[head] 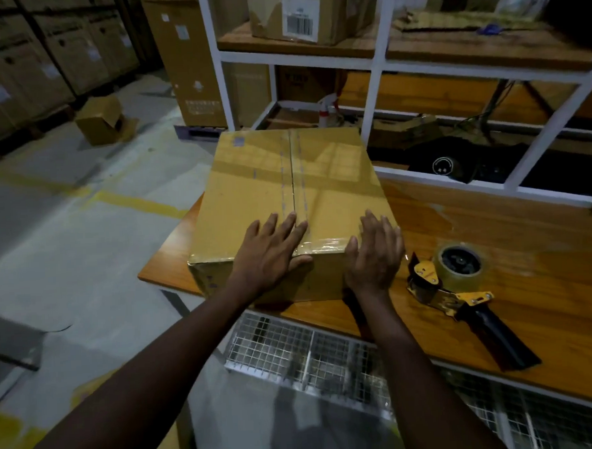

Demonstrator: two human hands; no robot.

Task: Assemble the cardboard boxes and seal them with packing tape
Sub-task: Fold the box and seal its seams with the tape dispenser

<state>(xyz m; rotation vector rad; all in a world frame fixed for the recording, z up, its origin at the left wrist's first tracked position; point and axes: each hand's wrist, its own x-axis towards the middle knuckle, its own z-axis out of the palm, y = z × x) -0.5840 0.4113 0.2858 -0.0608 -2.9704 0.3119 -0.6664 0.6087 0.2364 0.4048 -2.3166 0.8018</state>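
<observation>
A closed brown cardboard box [272, 187] stands on the left end of the wooden table [515, 247]. Clear tape runs along its middle seam and across its near top edge. My left hand [272, 249] lies flat on the box top at the near edge, fingers straight over the seam, thumb down the front face. My right hand [375, 251] presses flat on the near right corner of the box. A yellow and black tape dispenser [459, 284] with a clear roll lies on the table to the right of the box, apart from both hands.
A white metal rack with wooden shelves [375, 62] rises behind the table, holding cartons and clutter. A wire mesh basket [294, 351] hangs under the table's near edge. Large stacked cartons [39, 59] line the far left, and a small open box [102, 121] lies on the concrete floor.
</observation>
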